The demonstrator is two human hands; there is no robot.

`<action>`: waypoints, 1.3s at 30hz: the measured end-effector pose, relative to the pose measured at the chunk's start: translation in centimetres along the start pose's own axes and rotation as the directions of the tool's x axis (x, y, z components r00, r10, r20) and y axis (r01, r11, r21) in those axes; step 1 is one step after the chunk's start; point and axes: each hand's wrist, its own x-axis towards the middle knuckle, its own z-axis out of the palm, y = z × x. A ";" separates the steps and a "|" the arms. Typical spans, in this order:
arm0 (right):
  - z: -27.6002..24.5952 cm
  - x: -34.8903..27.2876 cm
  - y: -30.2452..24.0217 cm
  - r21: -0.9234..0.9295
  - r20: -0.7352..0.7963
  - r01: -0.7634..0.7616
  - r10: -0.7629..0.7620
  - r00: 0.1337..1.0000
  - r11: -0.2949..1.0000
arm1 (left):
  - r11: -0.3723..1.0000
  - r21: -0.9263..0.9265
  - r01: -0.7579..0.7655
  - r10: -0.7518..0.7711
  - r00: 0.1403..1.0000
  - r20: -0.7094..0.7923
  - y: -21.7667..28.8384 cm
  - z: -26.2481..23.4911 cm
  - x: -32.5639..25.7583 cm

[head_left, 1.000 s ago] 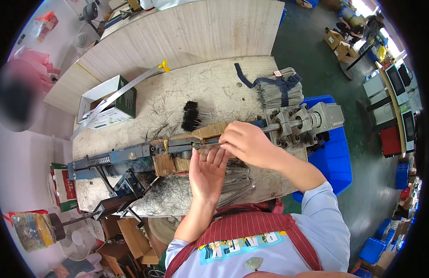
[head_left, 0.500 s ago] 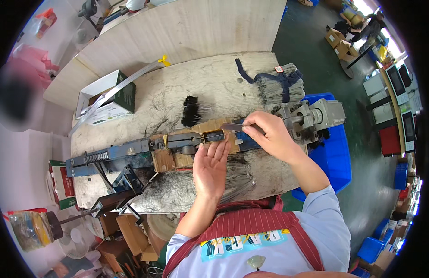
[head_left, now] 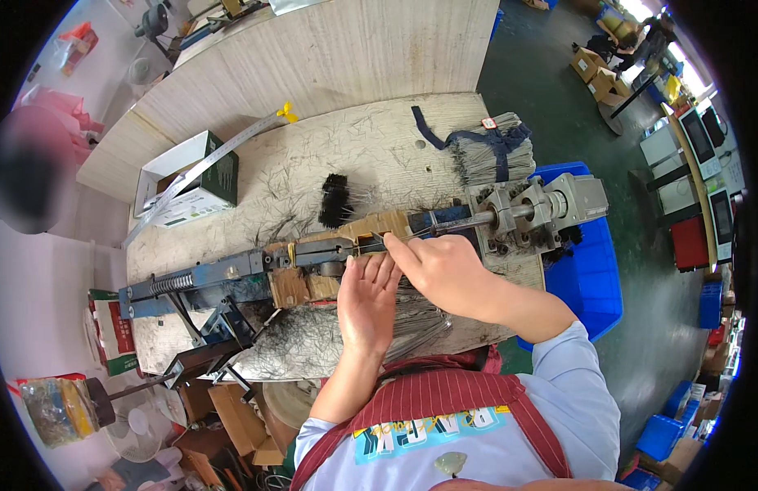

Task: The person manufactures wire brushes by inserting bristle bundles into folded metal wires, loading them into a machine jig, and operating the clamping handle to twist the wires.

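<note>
A long blue metal machine (head_left: 227, 268) lies across the worktable, with cardboard (head_left: 389, 222) wrapped around its middle. My left hand (head_left: 366, 311) rests palm up at the near side of the cardboard, fingers stretched out and nothing in the palm. My right hand (head_left: 448, 270) is over the machine, its fingers bent and the fingertips at the gap in the cardboard. Something thin and dark shows at those fingertips, too small to name. A steel shaft (head_left: 477, 219) runs from there to the motor (head_left: 582, 198) on the right.
Beyond the machine lie a black-bristled brush (head_left: 335, 200) with wire stems and a tied bundle of wires (head_left: 477, 159). More wires (head_left: 424, 327) lie at the near edge. A box (head_left: 219, 176) with a steel ruler (head_left: 207, 159) stands left; a blue bin (head_left: 600, 282) is right.
My right hand has moved left and nearer to me, its fingertips now at the gap. The dark flat blade seen at its fingers before is mostly hidden. My left hand stays nearly still.
</note>
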 end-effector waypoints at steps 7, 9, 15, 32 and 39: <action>-0.4 0.7 -0.2 -0.078 0.138 0.012 -0.001 0.990 0.997 | 0.998 -0.006 0.070 -0.070 0.997 0.027 1.0 0.0 -0.1; -0.5 0.8 0.1 -0.097 0.163 0.044 -0.028 0.986 0.994 | 0.997 0.011 0.074 -0.074 0.997 0.022 1.0 0.3 -0.2; -0.5 0.4 1.2 -0.078 0.110 0.070 -0.061 0.992 0.995 | 0.985 0.161 0.058 -0.051 0.998 -0.045 -0.7 0.6 -0.3; 4.4 -7.6 -1.8 0.745 0.431 -0.490 0.233 0.872 0.454 | 0.622 0.752 0.219 0.629 0.432 -0.647 9.2 -21.9 -17.7; 8.0 -6.0 -4.3 0.710 0.357 -0.471 0.308 0.882 0.524 | 0.339 0.933 0.122 0.938 0.039 -0.346 13.0 -23.7 -18.6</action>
